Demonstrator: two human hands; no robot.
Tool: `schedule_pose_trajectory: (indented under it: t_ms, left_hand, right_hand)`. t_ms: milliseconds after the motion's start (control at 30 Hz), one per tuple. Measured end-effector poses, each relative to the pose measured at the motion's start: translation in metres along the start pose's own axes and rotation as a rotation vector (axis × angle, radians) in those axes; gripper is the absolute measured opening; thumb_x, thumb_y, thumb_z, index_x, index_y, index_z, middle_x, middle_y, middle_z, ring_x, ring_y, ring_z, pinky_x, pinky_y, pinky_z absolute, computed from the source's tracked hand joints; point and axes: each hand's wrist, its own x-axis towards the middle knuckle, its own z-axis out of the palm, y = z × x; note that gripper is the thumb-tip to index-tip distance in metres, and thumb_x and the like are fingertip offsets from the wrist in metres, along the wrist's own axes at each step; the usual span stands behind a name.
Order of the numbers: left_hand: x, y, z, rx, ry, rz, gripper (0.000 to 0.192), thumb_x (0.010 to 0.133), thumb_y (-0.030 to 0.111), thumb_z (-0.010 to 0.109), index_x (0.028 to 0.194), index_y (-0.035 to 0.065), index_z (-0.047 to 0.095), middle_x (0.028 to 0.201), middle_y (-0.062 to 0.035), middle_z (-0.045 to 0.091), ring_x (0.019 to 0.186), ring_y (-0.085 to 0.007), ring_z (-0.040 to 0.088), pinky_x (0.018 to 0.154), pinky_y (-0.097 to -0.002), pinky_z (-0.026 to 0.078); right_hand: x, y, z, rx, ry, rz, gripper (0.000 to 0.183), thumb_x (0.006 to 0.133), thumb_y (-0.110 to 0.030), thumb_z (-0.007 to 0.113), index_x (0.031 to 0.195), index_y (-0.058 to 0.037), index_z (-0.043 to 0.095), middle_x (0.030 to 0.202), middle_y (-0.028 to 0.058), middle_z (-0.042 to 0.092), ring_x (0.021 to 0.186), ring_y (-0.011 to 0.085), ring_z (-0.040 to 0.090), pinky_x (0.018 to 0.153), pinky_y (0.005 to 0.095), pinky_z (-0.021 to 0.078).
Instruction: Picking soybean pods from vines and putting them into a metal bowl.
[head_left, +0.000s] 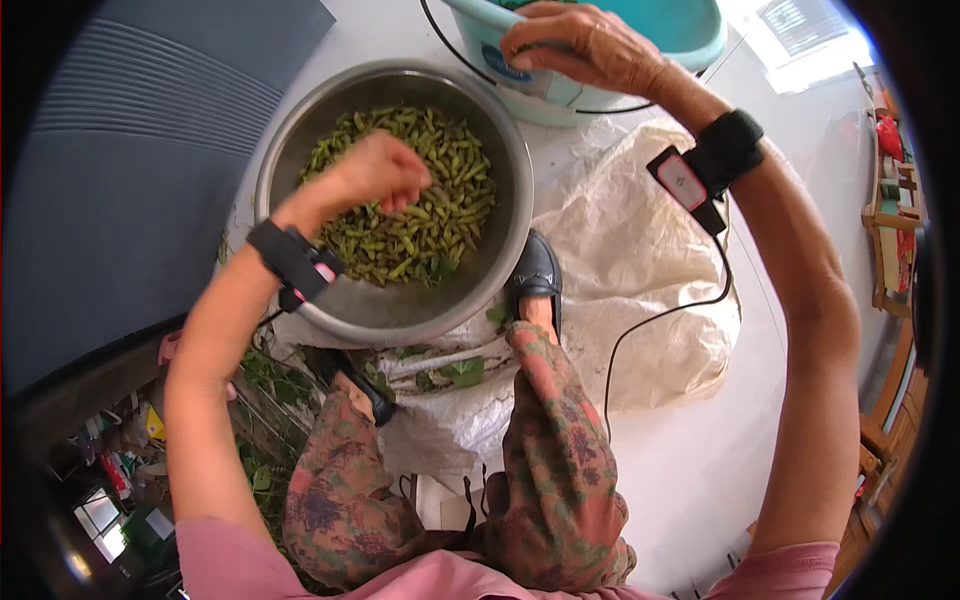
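A wide stainless steel basin (395, 319) stands on the floor in front of me. Green soybean pods (450, 217) are heaped in it, with a few leaves among them near the lower edge. Above the pods is my left hand (382, 172), blurred, its fingers curled; whether a pod is between them cannot be made out. My right hand (581, 45) is at the near rim of a light blue plastic bucket (480, 34), palm down with bent fingers. A bit of green shows under those fingers, but a grip on it is not clear.
A pale woven sack (637, 262) lies right of the basin, near my black shoe (535, 270). Leafy stalks (277, 382) lie at lower left beside a dark grey panel (150, 210). A black cable (660, 307) hangs from my right wrist strap. Wooden furniture (892, 217) stands far right.
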Motion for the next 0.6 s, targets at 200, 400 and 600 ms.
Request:
schedule_pose_trajectory:
  t_ms: [200,400,600]
  left_hand:
    - [0.016,-0.094,0.089,0.502,0.062,0.308,0.025,0.065,0.007,0.064,0.089,0.0031,0.064,0.075,-0.0161,0.062,0.068,-0.0257,0.062,0.059,-0.0336,0.048]
    - [0.017,-0.125,0.119,0.805,-0.017,0.228,0.020,0.069,0.004,0.062,0.089,0.0017,0.062,0.073,-0.0168,0.062,0.070,-0.0304,0.061,0.059,-0.0364,0.049]
    - [-0.034,-0.081,0.046,-0.375,-0.150,-0.114,0.014,0.079,0.013,0.061,0.084,0.0001,0.060,0.068,-0.0071,0.061,0.055,-0.0122,0.059,0.049,-0.0225,0.047]
  right_hand:
    - [0.002,-0.007,-0.008,0.117,0.031,-0.113,0.015,0.082,-0.021,0.055,0.087,-0.0075,0.060,0.079,0.0097,0.055,0.074,0.0272,0.056,0.066,0.0369,0.0433]
    - [0.001,-0.007,-0.006,0.116,-0.007,-0.084,0.015,0.083,-0.020,0.055,0.090,-0.0073,0.059,0.083,0.0104,0.057,0.076,0.0269,0.057,0.067,0.0365,0.0432]
    - [0.000,-0.007,-0.007,0.104,0.021,-0.092,0.016,0.082,-0.021,0.056,0.090,-0.0074,0.060,0.083,0.0104,0.057,0.076,0.0269,0.057,0.067,0.0372,0.0433]
